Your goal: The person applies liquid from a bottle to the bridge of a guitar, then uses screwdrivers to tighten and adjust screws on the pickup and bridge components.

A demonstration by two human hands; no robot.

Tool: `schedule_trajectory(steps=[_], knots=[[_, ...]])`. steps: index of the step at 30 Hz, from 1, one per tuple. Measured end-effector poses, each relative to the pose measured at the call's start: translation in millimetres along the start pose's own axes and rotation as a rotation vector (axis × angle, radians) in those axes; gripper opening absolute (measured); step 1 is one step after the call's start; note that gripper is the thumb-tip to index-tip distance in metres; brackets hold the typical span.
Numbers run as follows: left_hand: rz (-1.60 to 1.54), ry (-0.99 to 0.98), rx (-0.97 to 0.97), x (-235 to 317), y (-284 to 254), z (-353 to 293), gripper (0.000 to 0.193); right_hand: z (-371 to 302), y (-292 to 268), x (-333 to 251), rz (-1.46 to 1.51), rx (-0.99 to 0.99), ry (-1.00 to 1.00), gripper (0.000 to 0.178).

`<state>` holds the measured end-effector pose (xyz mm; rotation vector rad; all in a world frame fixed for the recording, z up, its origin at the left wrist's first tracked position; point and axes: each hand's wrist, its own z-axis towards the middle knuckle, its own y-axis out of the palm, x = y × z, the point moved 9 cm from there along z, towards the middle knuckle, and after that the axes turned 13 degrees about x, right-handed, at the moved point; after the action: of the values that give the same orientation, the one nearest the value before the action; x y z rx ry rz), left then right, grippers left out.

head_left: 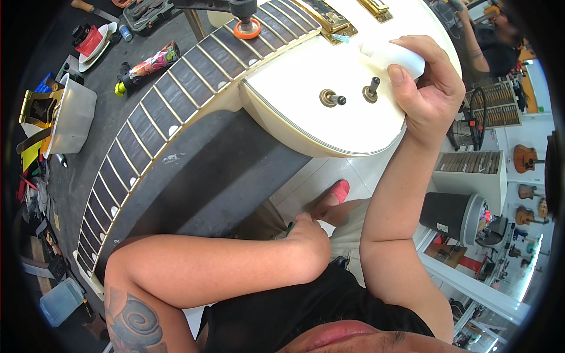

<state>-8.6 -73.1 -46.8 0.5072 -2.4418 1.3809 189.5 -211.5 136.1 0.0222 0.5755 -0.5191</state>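
Observation:
A white electric guitar body (279, 97) lies before me, its dark fretted neck (154, 120) curving toward the lower left. My right hand (432, 82) is closed around a small white plastic bottle (393, 57) over the body. A light-blue tip (340, 39) shows just left of the bottle, close to the brass bridge parts (335, 22). Below the bottle, two toggle switches (332, 98) stick up from the body. My left hand (309, 232) is low in front of me, below the guitar. Its fingers look curled and are mostly hidden, with something dark green at their edge.
An orange-ringed clamp (246, 28) presses on the fretboard. On the grey bench lie a colourful-handled tool (150, 63) and a translucent tub (73, 115). A black bin (450, 217) stands on the right. Another person (491, 47) is at the upper right, and guitars (525, 159) hang beyond.

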Motion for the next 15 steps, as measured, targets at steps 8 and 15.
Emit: schedule_trajectory(steps=[8,15], knots=[[0.009,0.006,0.006,0.3,-0.3,-0.2,0.036,-0.5,-0.6,0.0,-0.016,0.003,0.004,0.030],[0.000,0.002,0.004,0.0,0.7,-0.2,0.035,-0.6,-1.8,-0.2,-0.013,0.016,-0.008,0.029]])
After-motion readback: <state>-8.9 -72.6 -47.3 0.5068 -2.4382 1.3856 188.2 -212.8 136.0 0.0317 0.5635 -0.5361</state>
